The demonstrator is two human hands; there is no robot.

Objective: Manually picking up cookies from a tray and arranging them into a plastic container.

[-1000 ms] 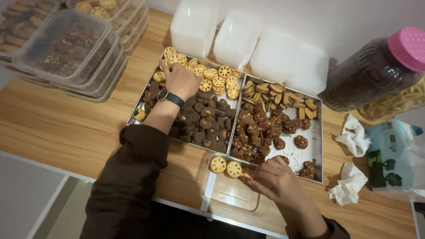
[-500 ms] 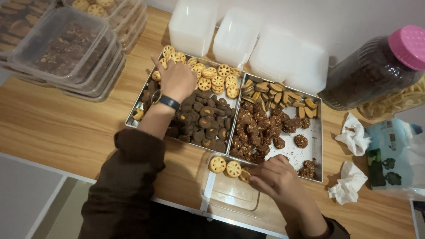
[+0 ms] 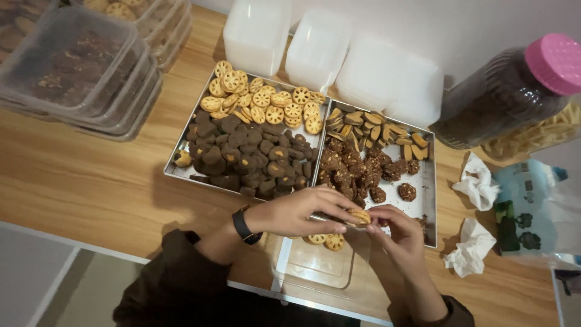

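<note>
My left hand and my right hand meet above a clear plastic container at the table's near edge. Between their fingertips is a small stack of round golden lattice cookies, held by both hands. Two lattice cookies lie in the container's far end. Behind stands a metal tray with more golden lattice cookies and dark chocolate cookies. Beside it a second metal tray holds crumbly brown cookies and oval two-tone cookies.
Stacked lidded plastic boxes of cookies sit at the far left. White plastic containers stand behind the trays. At the right are a dark jar with a pink lid, crumpled tissues and a plastic bag.
My left hand left the golden cookies in the far tray and came back over the clear container, bringing cookies. My right hand rose from the container to meet it.
</note>
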